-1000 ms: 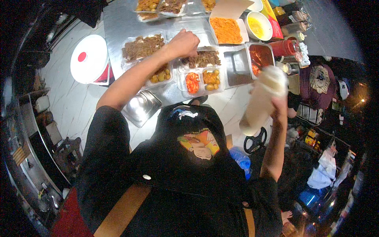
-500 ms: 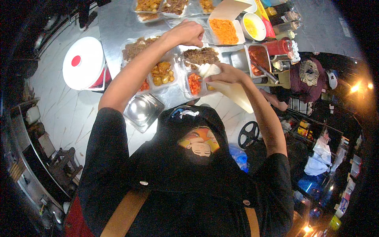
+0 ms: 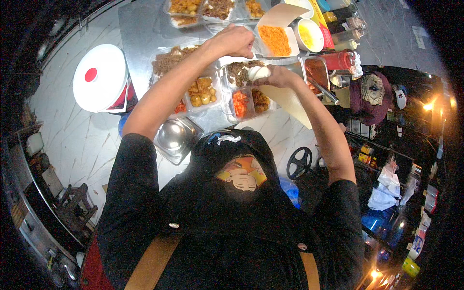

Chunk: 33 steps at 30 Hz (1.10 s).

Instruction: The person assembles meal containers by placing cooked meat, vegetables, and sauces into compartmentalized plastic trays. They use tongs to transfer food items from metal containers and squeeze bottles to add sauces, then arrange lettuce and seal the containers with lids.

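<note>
The person's right hand [image 3: 282,79] is wrapped around a cream squeeze bottle [image 3: 291,105], clamped on it near its white cap. The bottle is tilted, its cap end over the shredded meat [image 3: 239,72] in a clear compartment tray [image 3: 251,104] near the bench's near edge; red pickled vegetables [image 3: 239,103] and potatoes [image 3: 261,100] fill that tray's nearer compartments. The left hand [image 3: 235,41] is above the bench [image 3: 140,29], farther from the near edge than the right, its fingers curled together; whether they pinch anything cannot be told. Just right of it stands a carton of shredded carrot [image 3: 274,40], with a white bowl [image 3: 315,44] of yellow food beside it. A second filled tray [image 3: 216,99] sits toward the bench's left edge, partly behind the left forearm.
</note>
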{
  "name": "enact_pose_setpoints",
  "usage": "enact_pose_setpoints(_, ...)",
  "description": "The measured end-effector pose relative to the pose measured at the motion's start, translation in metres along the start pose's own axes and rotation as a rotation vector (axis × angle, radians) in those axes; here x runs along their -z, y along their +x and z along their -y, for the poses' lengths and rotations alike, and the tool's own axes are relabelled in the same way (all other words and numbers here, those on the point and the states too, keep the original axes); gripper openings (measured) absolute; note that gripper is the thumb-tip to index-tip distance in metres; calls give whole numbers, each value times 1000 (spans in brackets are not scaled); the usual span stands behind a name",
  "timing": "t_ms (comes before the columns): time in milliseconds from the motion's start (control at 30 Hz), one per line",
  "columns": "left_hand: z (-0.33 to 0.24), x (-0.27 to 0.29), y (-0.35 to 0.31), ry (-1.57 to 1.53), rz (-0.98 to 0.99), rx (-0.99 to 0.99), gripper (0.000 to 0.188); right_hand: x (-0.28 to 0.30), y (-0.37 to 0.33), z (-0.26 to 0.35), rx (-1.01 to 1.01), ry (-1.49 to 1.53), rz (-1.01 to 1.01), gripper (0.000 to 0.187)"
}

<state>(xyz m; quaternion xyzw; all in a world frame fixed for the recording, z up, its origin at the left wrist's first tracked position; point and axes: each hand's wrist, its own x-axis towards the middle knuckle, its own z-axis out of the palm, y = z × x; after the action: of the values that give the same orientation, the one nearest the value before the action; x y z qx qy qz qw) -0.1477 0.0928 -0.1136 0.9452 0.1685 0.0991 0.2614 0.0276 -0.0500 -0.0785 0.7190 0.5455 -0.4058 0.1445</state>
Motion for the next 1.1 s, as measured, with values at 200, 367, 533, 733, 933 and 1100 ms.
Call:
enact_pose_setpoints(200,-11,-6,9,-20,-36,-95,27,-74,30,-116,208,423,105,77)
enact_pose_setpoints(367,0,-1,1,-12,-22,-46,27,1,7,-25,-166,-217,-154,71)
enact_pose_setpoints(533,-2,-5,5,-23,-51,-74,27,-8,-1,-38,14,-308,62,88)
enact_pose_setpoints(733,0,-6,8,1,-34,-64,26,19,-4,-25,-228,-405,-117,103)
enact_pose_setpoints(933,-2,-5,10,8,-31,-78,27,11,-12,-43,-158,-456,-26,91)
enact_pose_setpoints(1100,0,-6,13,5,-30,-69,30,17,-15,-44,-235,-555,-32,88)
